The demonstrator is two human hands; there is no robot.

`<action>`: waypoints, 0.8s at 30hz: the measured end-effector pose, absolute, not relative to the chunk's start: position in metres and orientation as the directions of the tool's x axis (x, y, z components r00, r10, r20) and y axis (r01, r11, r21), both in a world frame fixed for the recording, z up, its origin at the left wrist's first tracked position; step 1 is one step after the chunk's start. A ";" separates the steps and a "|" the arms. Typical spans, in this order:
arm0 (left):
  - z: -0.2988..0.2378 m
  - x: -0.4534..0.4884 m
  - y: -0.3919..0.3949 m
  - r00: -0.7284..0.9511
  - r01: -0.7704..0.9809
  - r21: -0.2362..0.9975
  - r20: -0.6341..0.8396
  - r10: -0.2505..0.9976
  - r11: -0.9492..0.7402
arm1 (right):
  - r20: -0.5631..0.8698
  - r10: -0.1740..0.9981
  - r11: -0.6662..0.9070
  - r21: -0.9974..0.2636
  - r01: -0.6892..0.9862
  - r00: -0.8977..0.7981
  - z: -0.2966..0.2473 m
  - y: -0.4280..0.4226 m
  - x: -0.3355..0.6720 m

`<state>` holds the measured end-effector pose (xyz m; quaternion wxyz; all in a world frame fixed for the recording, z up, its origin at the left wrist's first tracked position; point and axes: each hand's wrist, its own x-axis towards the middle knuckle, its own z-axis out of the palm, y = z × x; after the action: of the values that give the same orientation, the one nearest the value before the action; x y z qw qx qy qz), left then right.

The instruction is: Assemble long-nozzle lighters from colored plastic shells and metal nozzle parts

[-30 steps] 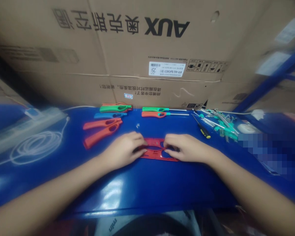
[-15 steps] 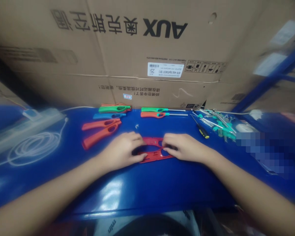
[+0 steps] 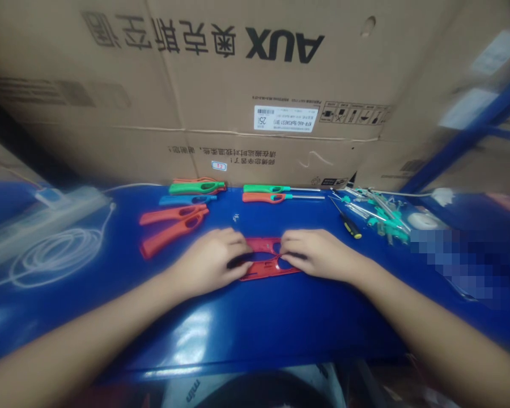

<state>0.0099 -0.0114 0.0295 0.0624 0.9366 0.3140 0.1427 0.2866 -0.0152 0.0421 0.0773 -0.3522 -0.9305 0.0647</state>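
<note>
My left hand (image 3: 210, 259) and my right hand (image 3: 314, 254) meet over a red plastic lighter shell (image 3: 267, 266) that lies flat on the blue table (image 3: 255, 323). Fingers of both hands are curled and pressed on the shell's two ends. The shell has oval openings and shows between the hands. Its ends are hidden under my fingers.
Orange shells (image 3: 170, 226), a green one (image 3: 198, 187) and a blue one (image 3: 187, 199) lie at the back left. Two assembled long lighters (image 3: 276, 192) lie behind. A screwdriver (image 3: 348, 224) and several teal-tipped metal parts (image 3: 378, 218) sit at the right. A white coiled cable (image 3: 55, 255) lies left. A large cardboard box (image 3: 255, 85) stands behind.
The red shell's near half has closed up toward the far half, so the piece looks narrower. Both hands have stayed in place on it.
</note>
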 end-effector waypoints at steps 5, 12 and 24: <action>0.031 0.010 -0.013 0.765 0.572 0.210 0.213 0.608 -0.793 | 0.088 0.681 0.725 -0.219 0.652 -0.727 0.042 -0.016 0.285; 0.032 0.011 -0.014 0.760 0.587 0.216 0.186 0.623 -0.781 | 0.087 0.690 0.715 -0.234 0.659 -0.719 0.041 -0.015 0.286; 0.036 0.011 -0.017 0.751 0.581 0.223 0.223 0.621 -0.783 | 0.144 0.694 0.717 -0.227 0.659 -0.706 0.047 -0.016 0.290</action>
<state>0.0108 -0.0165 0.0358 0.0699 0.9332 0.3219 0.1437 0.2899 -0.0157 0.0467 0.1101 -0.3675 -0.9201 0.0793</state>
